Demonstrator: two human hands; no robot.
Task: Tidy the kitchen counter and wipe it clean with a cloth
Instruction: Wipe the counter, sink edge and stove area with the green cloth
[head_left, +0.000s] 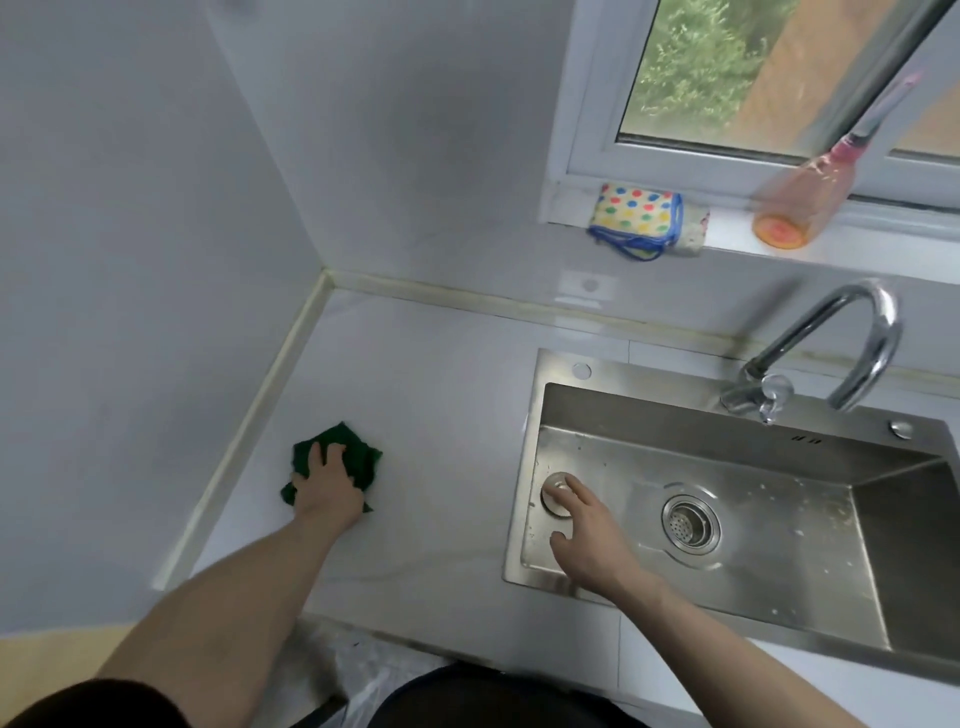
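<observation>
Here, each thing on its own line:
Left hand (328, 480): palm down on the green cloth (358, 457), fingers spread a little and pressing it flat against the worktop (441, 395); they do not pinch or lift it.
Green cloth: crumpled, lying on the worktop near its left edge, close to the sealing strip (244, 441) along the left wall; its corners stick out in front of the hand and beside the wrist.
Right hand (592, 540): over the left part of the sink (727, 415), fingers loosely spread and holding nothing; the fingertips reach a round metal plug (553, 499) on the sink floor, but I cannot tell whether they touch it.
Sink: steel, set in the right part of the worktop, with 1 strainer drain (691, 525) in the middle of its floor.
Tap (852, 338): curved chrome, at the back edge of the sink.
Windowsill (857, 254): behind the worktop, it carries a folded cloth with coloured dots (636, 213) at its left end and a blurred orange bottle (795, 208) further right.
Worktop: pale, bare between the cloth and the sink.
</observation>
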